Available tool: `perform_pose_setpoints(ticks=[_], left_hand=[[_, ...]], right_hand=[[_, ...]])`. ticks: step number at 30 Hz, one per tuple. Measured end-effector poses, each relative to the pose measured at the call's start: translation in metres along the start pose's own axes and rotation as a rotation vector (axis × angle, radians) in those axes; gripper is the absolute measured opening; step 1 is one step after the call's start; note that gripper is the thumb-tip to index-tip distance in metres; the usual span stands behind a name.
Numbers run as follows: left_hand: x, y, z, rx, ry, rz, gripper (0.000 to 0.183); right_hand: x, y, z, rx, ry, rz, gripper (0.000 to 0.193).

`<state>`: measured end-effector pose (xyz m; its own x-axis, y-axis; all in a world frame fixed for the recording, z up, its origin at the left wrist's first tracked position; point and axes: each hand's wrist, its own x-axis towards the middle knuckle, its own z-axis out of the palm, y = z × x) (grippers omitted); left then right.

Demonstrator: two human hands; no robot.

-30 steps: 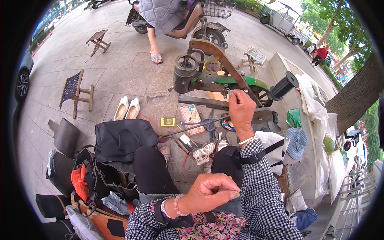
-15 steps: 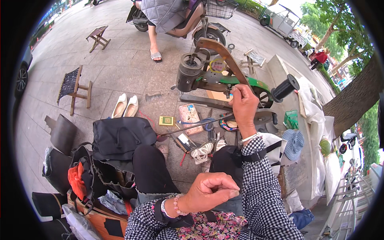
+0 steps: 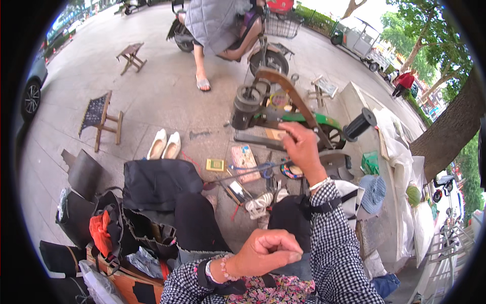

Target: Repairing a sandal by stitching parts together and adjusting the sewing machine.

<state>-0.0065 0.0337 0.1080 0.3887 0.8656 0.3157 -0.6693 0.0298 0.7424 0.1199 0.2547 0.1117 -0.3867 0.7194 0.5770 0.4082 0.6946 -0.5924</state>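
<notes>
My left hand (image 3: 271,251) is held over my lap, thumb and fingertips pressed together; whatever is in the pinch is too small to make out. Out in front, my right hand (image 3: 305,152) reaches to the near side of a hand-cranked shoe-repair sewing machine (image 3: 291,91). Its fingers are loosely apart with nothing visible in them, and I cannot tell whether they touch the machine. A large spool of black thread (image 3: 360,124) sticks out at the machine's right. Beneath my right wrist lie white strappy sandals (image 3: 259,205) and several small tools.
Beyond my knees are a pink box (image 3: 244,163), a yellow small box (image 3: 215,165) and white shoes (image 3: 164,146). Folding stools (image 3: 100,117) stand left. Black bags (image 3: 162,185) lie by my left leg. A person sits on a scooter (image 3: 243,45) ahead; a low ledge (image 3: 357,96) runs right.
My right hand's fingers have loosened from a pinch at the machine, and the hand has come slightly nearer. My left hand keeps its pinch. The whole view has shifted a little.
</notes>
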Motion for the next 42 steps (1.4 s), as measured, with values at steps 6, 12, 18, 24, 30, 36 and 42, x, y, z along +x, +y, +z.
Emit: perform_pose_setpoints(ticks=[6, 12, 18, 24, 30, 36, 42], left_hand=[[0.007, 0.037, 0.008, 0.202, 0.191, 0.136, 0.004], [0.055, 0.050, -0.005, 0.227, 0.587, 0.349, 0.004], [0.067, 0.044, -0.005, 0.268, 0.579, 0.369, 0.002], [0.071, 0.034, -0.011, 0.442, 0.553, 0.330, 0.007], [0.065, 0.024, -0.007, 0.499, 0.573, 0.174, 0.008], [0.061, 0.019, -0.006, 0.298, 0.468, 0.240, 0.010], [0.058, 0.032, 0.006, 0.282, 0.387, 0.202, 0.007]], right_hand=[[-0.010, -0.048, -0.016, 0.298, -0.041, 0.158, 0.020], [-0.035, -0.107, -0.036, 0.919, -0.190, 0.359, 0.036], [-0.044, -0.115, -0.038, 1.204, -0.406, 0.425, 0.044], [-0.044, -0.114, -0.037, 1.158, -0.200, 0.479, 0.033], [-0.053, -0.103, -0.041, 1.262, -0.029, 0.485, 0.019], [-0.058, -0.106, -0.048, 1.311, 0.080, 0.490, 0.011], [-0.057, -0.119, -0.058, 1.333, 0.037, 0.305, 0.019]])
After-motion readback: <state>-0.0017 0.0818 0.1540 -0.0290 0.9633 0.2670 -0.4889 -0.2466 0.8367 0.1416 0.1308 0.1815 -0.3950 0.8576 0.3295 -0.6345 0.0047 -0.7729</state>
